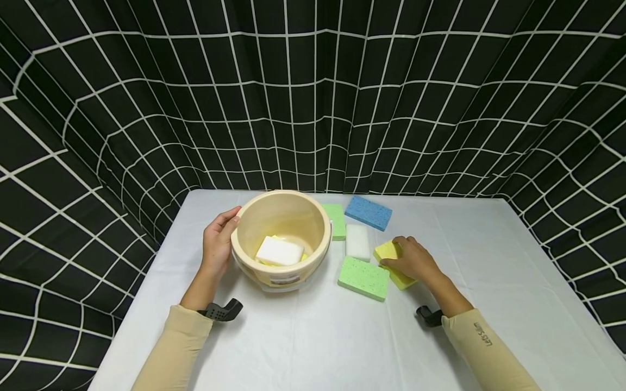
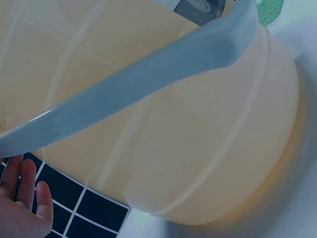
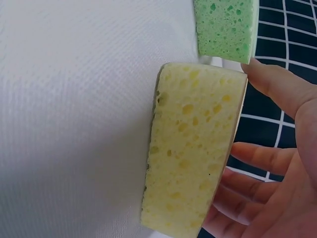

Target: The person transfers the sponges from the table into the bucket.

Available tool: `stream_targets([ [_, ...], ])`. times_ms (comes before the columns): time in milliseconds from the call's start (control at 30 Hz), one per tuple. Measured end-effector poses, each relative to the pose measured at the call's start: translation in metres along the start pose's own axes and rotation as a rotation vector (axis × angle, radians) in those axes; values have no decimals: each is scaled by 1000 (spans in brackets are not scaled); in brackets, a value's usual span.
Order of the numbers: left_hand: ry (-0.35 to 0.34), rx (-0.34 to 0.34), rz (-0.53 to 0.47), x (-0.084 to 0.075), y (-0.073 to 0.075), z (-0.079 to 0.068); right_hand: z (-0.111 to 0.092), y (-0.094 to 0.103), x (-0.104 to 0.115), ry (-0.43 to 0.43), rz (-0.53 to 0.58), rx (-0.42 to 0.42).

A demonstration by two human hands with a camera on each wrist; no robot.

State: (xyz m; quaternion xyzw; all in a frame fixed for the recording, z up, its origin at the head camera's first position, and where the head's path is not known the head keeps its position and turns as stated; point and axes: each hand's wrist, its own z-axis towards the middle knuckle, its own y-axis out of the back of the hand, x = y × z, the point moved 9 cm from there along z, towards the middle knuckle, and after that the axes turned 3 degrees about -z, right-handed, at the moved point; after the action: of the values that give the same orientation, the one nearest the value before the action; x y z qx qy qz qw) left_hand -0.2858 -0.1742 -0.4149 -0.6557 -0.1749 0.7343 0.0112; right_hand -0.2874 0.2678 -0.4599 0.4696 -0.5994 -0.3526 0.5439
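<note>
My left hand (image 1: 218, 243) rests against the left side of a cream bucket (image 1: 320, 214), thumb near its rim. In the left wrist view its fingers (image 2: 44, 198) look fairly straight beside the bucket wall and the pale bucket handle (image 2: 148, 84). Inside the bucket a white sponge (image 1: 280, 251) lies over something yellow, mostly hidden. My right hand (image 1: 418, 260) grips a yellow sponge (image 3: 188, 148) on the table from above, thumb at one edge and fingers across it. Beside that sponge lie a green sponge (image 1: 363, 278) and another white sponge (image 1: 358, 242).
Farther back lie a blue sponge (image 1: 369, 212) and a second green sponge (image 1: 335, 221), partly behind the bucket. A white cloth (image 1: 318, 347) covers the table. Black curtains (image 1: 313, 98) with a white grid stand at the back and both sides.
</note>
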Motion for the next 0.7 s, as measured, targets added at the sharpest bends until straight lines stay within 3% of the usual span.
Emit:
stream_targets([
  [700, 11, 6, 6, 0, 0, 0, 3, -2, -2, -51, 16, -5],
])
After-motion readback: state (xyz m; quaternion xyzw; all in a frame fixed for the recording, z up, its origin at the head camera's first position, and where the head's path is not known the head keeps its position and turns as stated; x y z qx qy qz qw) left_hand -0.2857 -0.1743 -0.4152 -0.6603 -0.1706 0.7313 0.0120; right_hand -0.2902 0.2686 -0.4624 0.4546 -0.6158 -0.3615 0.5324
